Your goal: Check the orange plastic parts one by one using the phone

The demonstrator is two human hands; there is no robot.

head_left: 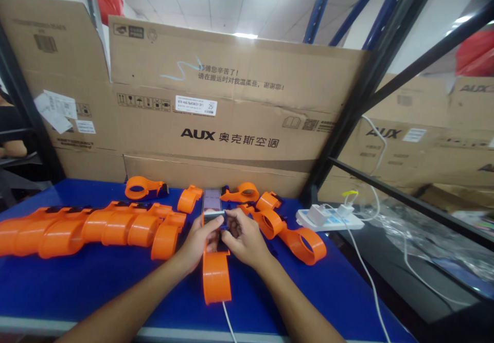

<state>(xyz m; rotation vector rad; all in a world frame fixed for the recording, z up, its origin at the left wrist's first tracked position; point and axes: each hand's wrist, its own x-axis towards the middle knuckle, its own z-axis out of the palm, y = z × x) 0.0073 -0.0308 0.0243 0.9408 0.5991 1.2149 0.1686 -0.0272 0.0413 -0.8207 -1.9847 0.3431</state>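
Observation:
An orange tape dispenser [216,278] is between my hands, its round hub toward me and its dark cutter end away from me. My left hand [201,240] is closed around the near-left side of that end, the thumb lying along the top. From the right, my right hand [246,237] pinches the same end, its fingers at a small dark blue part. What exactly lies under the fingertips is hidden. Just beyond my hands a phone [212,198] stands with its screen lit. More orange dispensers [144,228] form a row to the left.
Loose orange dispensers [306,245] lie to the right on the blue tabletop [127,286]. A white power strip [332,218] with plugs and cables sits at the right edge. Large cardboard [231,122] walls off the back, beside a black metal post [343,127]. Part of another person shows far left.

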